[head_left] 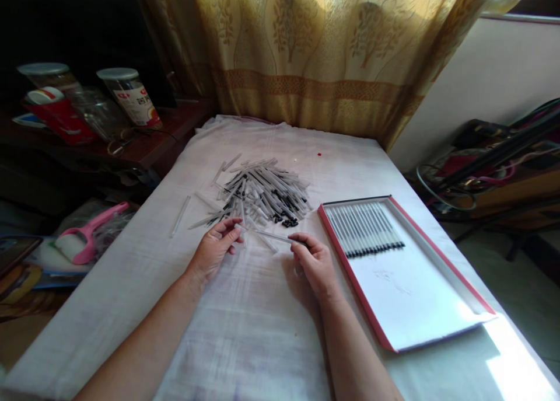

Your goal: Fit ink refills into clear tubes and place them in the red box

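Note:
My right hand (315, 264) is closed around the dark end of a slim clear pen (275, 236), whose other end points left toward my left hand. My left hand (216, 244) is pinched near that end, with a small clear piece at its fingertips, too blurred to name. Just beyond both hands lies a heap of clear pen parts (262, 185), some with black ends. To the right, a shallow red-edged box lid (380, 307) holds a neat row of pens (365, 229), their black ends toward me.
A white cloth covers the table (236, 337). One clear tube (180, 216) lies apart on the left. At the far side are a small red bit (319, 154) and a patterned curtain (297, 56). Jars (131, 100) stand on a side cabinet, above a pink-handled item (90, 232).

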The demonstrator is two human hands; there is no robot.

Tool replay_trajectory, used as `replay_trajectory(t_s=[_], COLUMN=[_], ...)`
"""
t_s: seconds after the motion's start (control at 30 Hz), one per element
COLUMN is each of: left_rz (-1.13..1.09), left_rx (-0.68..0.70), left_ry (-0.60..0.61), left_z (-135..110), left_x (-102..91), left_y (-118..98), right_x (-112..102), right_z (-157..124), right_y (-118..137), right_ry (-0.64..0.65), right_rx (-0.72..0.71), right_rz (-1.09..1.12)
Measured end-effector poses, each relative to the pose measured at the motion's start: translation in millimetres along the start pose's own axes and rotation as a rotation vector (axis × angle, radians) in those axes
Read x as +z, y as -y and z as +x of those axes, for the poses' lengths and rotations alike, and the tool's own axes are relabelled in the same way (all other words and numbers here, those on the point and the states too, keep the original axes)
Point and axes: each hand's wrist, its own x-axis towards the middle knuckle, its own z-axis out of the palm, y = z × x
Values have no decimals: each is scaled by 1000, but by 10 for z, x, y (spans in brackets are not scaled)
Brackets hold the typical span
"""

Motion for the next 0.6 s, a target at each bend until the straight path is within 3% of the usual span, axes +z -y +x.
replay_trajectory(t_s=[0.6], left_rz=[12], left_rx=[-13], left_ry=[34], left_z=[-27], left_x=[16], left_y=[45], right_x=[-29], right_z=[4], right_y=[-42], right_ry=[-13], right_rx=[-51], right_rz=[-107])
